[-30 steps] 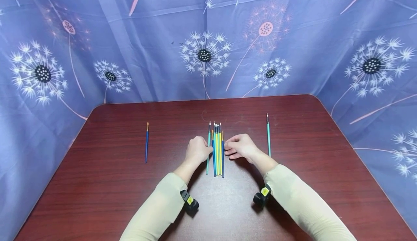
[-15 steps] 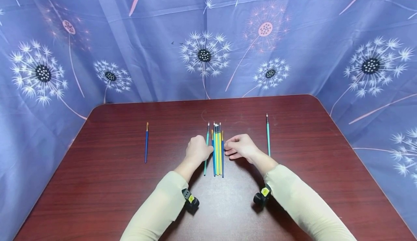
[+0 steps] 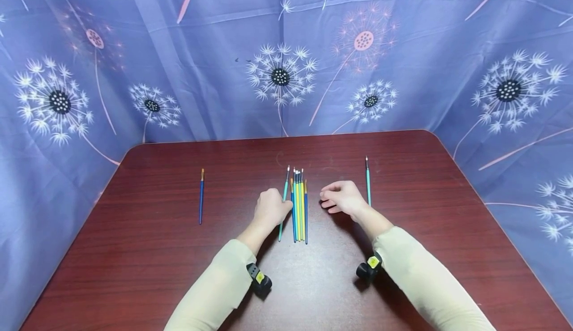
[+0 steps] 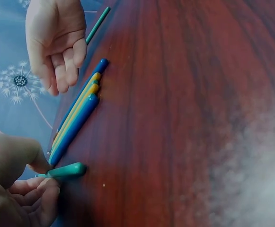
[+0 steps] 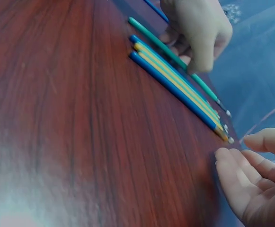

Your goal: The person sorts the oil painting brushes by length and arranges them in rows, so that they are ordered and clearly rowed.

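Note:
My left hand (image 3: 270, 206) pinches a teal-green paintbrush (image 3: 285, 190) between thumb and fingers. In the left wrist view this paintbrush's rounded handle end (image 4: 71, 170) sticks out past the fingertips. Just to its right lies a tight row of several paintbrushes (image 3: 300, 211) with blue, teal and yellow handles, bristles toward the far edge. The left thumb is close beside the row; whether it touches cannot be told. To the right of the row, my right hand (image 3: 343, 199) is apart from it, fingers loosely bent around nothing, as the right wrist view also shows.
A single blue paintbrush (image 3: 201, 197) lies at the left of the dark red wooden table (image 3: 134, 251). Another teal paintbrush (image 3: 368, 182) lies at the right, its lower end hidden behind the right arm. A blue dandelion-print curtain (image 3: 215, 72) surrounds the table's far side.
My right hand has moved right, away from the row of paintbrushes. The teal paintbrush in my left hand has tilted, its handle end swinging slightly left. The row has stayed put.

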Tool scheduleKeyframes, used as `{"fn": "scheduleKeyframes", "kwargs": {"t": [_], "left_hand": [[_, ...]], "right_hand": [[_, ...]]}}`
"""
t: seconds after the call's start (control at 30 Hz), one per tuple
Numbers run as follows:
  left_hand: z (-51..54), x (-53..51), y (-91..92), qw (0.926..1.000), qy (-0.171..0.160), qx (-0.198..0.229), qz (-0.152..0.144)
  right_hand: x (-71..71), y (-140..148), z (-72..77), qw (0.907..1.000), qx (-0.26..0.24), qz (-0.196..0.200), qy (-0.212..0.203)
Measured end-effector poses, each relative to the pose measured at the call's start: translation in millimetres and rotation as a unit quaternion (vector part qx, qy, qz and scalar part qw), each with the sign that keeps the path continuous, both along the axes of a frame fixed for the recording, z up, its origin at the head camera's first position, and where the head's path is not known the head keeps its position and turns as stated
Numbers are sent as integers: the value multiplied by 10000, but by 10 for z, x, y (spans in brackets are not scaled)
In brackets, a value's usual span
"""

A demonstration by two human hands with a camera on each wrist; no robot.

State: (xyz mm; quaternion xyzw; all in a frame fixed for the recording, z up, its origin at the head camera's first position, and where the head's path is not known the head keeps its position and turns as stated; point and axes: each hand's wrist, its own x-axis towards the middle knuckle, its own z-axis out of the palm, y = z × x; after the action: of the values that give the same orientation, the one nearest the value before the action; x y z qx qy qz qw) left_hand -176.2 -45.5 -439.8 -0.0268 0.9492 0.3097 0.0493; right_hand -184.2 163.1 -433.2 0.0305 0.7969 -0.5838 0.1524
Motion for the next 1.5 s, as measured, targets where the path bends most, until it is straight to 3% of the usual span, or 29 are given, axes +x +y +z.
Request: {"fn": "scheduleKeyframes", "kwargs": {"t": [0.27, 0.4, 0.47, 0.63, 0.73, 0.83, 0.93, 1.17, 1.3, 1.5], "left_hand": [[-19, 22, 29, 9992, 110, 376, -83], [-29, 13, 53, 9965, -32, 833, 90], [-29, 7, 70, 9912, -174, 1292, 209], [-13, 11, 143, 9692, -431, 2387, 417], [2, 23, 214, 9599, -460, 2735, 418], [9, 32, 304, 9568, -532, 2833, 369], [9, 38, 408, 9570, -635, 2814, 301], [10, 49, 640, 9604, -624, 2716, 20], [2, 47, 764, 9619, -585, 2661, -226], [-22, 7, 960, 9680, -678, 2402, -258]], "right_hand": [[2, 228, -10, 9983, 246, -176, 503], [19, 338, 1, 9923, 779, -300, 914], [29, 387, 13, 9822, 1305, -358, 1301], [56, 511, 32, 9437, 2430, -512, 2184], [70, 596, 35, 9351, 2611, -550, 2333], [83, 685, 34, 9298, 2734, -672, 2372], [88, 763, 25, 9293, 2756, -837, 2312], [77, 872, 33, 9535, 2259, -1004, 1726], [72, 926, 30, 9611, 2085, -1108, 1431], [57, 961, 10, 9684, 1967, -1213, 936]]}}
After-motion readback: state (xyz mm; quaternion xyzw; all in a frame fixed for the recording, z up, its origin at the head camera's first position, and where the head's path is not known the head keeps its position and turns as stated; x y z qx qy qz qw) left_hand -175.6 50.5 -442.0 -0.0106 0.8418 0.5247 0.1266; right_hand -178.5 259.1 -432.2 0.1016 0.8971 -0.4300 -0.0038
